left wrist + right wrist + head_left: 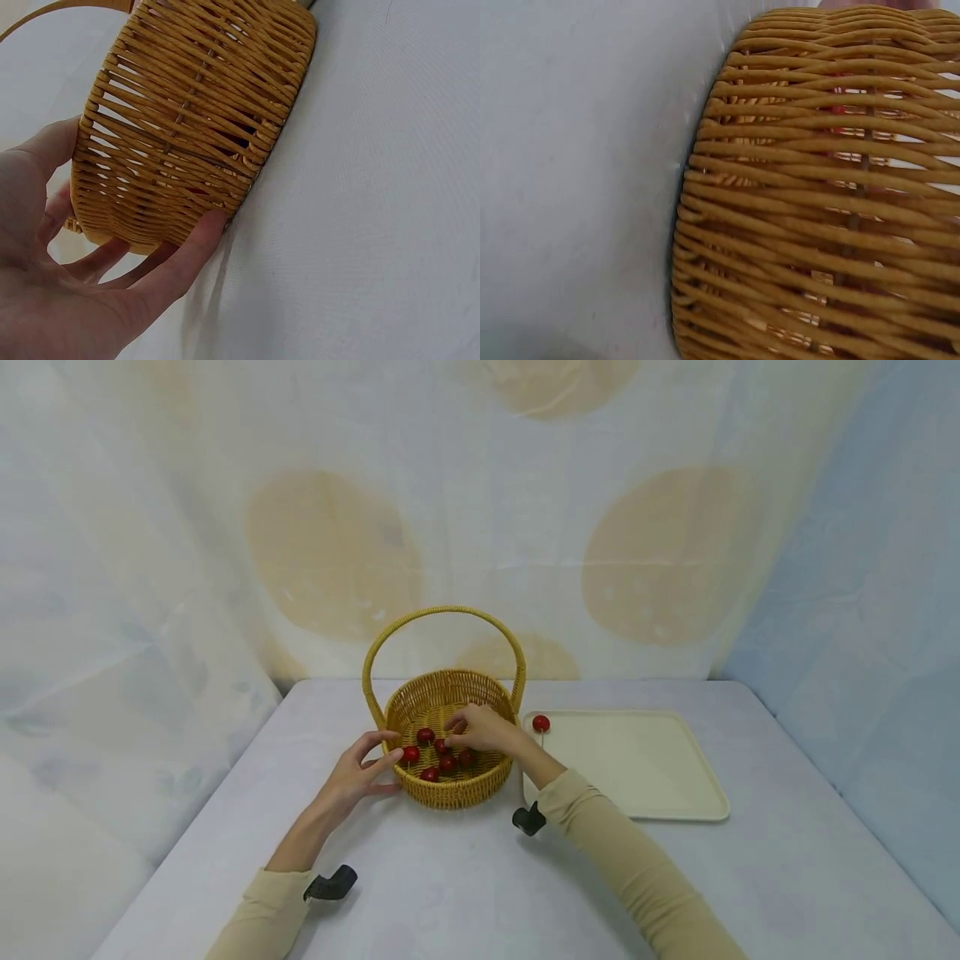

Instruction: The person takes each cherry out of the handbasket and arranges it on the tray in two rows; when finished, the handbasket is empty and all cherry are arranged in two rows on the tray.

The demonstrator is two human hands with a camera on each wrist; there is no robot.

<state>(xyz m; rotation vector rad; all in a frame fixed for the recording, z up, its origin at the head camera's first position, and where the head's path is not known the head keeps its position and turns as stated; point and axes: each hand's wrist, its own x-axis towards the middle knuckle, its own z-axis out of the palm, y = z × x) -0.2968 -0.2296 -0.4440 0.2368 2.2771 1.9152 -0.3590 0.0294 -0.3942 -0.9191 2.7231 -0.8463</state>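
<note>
Basket (453, 797) wall is touched from outside by the left hand (358, 775), whose fingers are spread wide, reaching from the rim down towards the table. Just right of those fingertips, inside the rim, the leftmost cherry (410, 755) is seen, the one best placed for that hand. Four other cherries (447, 764) are scattered ahead of the right hand's fingers and nearer the viewer. The central cherry (441, 747) is set directly at the right fingertips, slightly to their left and below; its body is round, so no long axis is offered. By the right hand (482, 729) this one is more closely approached: the forearm is slanted in over the basket's right side, the fingers bent downward. Whether it is pinched cannot be told. Behind those fingers, past the wrist, a tray (637, 777) and its single cherry (541, 723) are placed.
</note>
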